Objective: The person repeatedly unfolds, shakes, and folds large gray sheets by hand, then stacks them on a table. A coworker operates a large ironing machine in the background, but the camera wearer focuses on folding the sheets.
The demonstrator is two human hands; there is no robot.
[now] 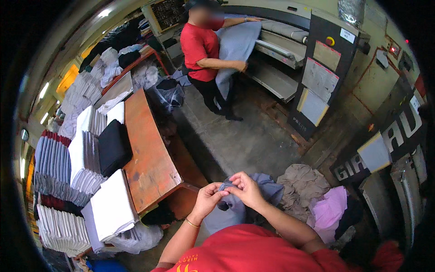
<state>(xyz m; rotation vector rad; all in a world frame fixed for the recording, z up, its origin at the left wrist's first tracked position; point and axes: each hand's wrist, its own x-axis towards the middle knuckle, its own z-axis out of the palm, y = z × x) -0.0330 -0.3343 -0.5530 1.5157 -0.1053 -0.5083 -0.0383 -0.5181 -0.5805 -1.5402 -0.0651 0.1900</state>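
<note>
In front of my red shirt, my left hand (208,201) and my right hand (247,190) are close together. Both pinch the edge of a grey-blue cloth (233,215) between thumb and fingers. Below my hands the cloth hangs down, and grey-blue fabric (271,188) also lies bunched just beyond my right hand. A small dark patch shows under the pinched edge; I cannot make out what it is. A thin bracelet circles my left wrist.
An orange-brown wooden table (147,154) stands left, beside stacks of folded white, grey and black cloth (115,206). Brown cloth (303,188) and pink cloth (330,208) are heaped right. Ahead, a person in red (199,45) handles a grey-blue sheet (238,43) at a large machine (324,77).
</note>
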